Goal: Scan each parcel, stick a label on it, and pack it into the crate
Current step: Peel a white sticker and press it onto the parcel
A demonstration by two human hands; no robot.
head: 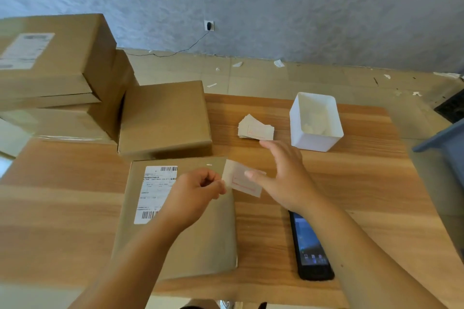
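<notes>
At mid-frame the label [242,182] hangs over the parcel [200,246]'s upper right corner, long axis left to right. The left hand [198,190] pinches its left end. The right hand [286,178], fingers spread, rests its thumb on it. Bare cardboard lies just below-left.

Soft, even light filled the room, brightest at the far left edge of the frame, and shadows were faint, darkest in the gap beside the stacked boxes [57,78] at upper left. The whole picture was slightly soft: the left hand [198,190], the right hand [283,175] and the label [242,183] between them were smeared, its print unreadable. Wide-angle distortion bowed the surface [356,183] edges and stretched the forearms toward the lower corners.
</notes>
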